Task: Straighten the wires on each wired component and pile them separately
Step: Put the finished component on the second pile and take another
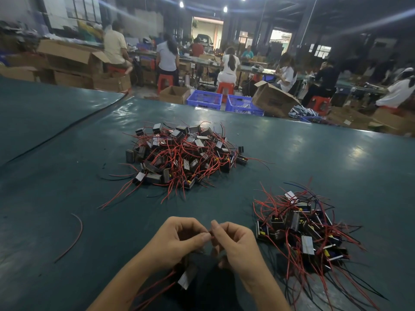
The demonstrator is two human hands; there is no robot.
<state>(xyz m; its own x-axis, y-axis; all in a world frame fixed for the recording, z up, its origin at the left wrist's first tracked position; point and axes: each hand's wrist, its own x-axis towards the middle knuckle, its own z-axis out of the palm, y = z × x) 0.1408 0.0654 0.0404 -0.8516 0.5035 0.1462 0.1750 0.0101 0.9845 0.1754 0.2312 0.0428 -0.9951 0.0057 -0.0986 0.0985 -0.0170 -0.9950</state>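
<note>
My left hand (179, 241) and my right hand (235, 243) meet near the table's front edge, fingertips pinching a thin red wire between them. Below the hands hangs a small boxy wired component (187, 278) with red wires trailing to the lower left. A large tangled pile of such components (182, 156) with red and black wires lies ahead in the middle of the table. A second pile (303, 230) lies just right of my right hand.
The dark green table (67, 176) stretches wide; a loose red wire (75, 236) lies at the left. Beyond the far edge are blue crates (204, 99), cardboard boxes (274, 99) and several seated people at benches.
</note>
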